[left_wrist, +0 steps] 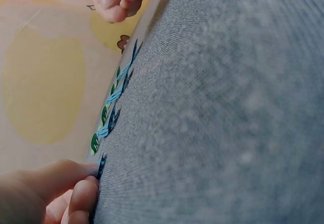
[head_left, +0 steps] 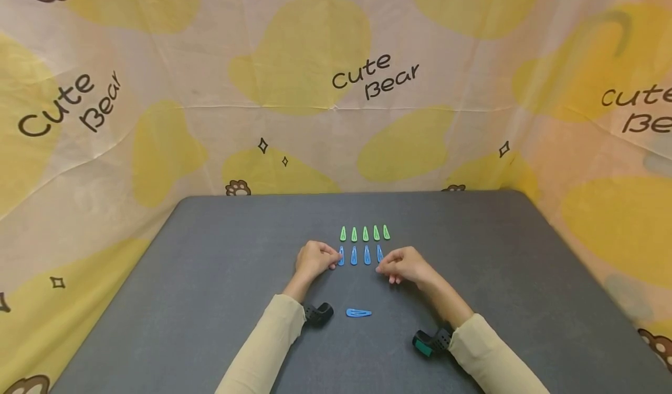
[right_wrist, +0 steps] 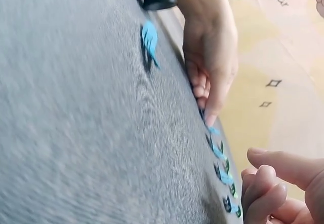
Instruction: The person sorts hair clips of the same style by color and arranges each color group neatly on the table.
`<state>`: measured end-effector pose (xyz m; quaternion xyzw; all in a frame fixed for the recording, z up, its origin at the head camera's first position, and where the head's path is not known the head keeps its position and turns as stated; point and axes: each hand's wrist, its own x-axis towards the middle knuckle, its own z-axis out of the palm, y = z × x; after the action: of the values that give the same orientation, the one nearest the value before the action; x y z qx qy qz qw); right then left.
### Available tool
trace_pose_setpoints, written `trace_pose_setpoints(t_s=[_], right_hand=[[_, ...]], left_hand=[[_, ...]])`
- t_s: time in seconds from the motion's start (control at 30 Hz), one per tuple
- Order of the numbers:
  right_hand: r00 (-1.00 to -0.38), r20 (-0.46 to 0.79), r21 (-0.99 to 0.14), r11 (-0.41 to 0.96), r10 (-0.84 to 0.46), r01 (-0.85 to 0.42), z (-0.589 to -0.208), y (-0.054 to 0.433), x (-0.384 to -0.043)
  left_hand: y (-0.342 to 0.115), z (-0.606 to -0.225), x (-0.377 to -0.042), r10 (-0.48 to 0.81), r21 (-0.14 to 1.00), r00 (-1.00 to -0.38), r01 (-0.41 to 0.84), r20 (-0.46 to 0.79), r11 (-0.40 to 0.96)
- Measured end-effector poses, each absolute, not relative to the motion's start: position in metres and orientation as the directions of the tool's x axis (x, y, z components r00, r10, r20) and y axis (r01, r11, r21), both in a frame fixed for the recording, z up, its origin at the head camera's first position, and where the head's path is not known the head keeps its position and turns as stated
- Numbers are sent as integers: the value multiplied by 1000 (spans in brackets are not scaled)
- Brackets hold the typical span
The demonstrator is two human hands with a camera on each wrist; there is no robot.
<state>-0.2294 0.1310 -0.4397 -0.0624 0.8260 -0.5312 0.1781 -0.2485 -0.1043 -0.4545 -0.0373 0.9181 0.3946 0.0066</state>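
Observation:
Several blue snap hair clips [head_left: 367, 255] stand side by side in a row on the grey table. At the row's left end my left hand [head_left: 317, 258] pinches the leftmost blue hair clip [head_left: 341, 256] between thumb and fingers, and the clip still lies at the tabletop. My right hand [head_left: 408, 264] hovers beside the rightmost blue clip [head_left: 380, 254], fingers loosely bent. In the right wrist view its thumb [right_wrist: 273, 159] is apart from the fingers, with nothing held. A lone blue hair clip [head_left: 359, 313] lies sideways nearer to me, between the forearms.
Just behind the blue row runs a row of several green hair clips [head_left: 365, 234]. The grey table [head_left: 236, 236] ends at a patterned cloth backdrop [head_left: 299, 61] at the back and sides. Black wrist devices [head_left: 320, 314] sit at both cuffs.

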Motion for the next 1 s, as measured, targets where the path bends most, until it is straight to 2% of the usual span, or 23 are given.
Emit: trace_pose_setpoints(t_s=[1.0], right_hand=[[-852,-234,-902,432,-467,11,-437,116,-199]], left_hand=[[-105,-455,-249,-85,718,-995,-101,-58,688]])
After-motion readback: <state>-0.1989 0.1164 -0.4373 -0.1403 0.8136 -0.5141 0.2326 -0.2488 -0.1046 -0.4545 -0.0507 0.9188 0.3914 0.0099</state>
